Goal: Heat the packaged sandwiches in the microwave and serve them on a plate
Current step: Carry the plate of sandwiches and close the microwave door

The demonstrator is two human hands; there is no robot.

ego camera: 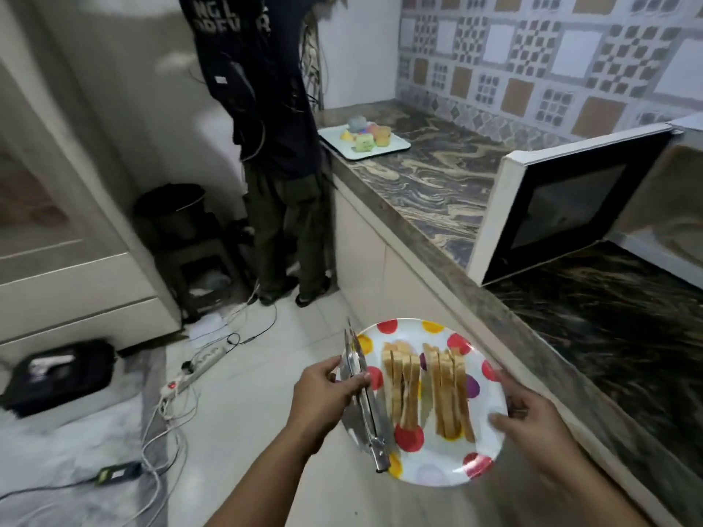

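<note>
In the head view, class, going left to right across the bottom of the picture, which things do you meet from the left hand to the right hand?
left hand → metal tongs → left stack of sandwich slices → right stack of sandwich slices → right hand, all on or at the polka-dot plate.

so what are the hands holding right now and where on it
Both hold the dotted plate with the sandwiches: the left hand grips its left rim, pinning metal tongs at mid-length; the right hand grips its right rim.
</note>
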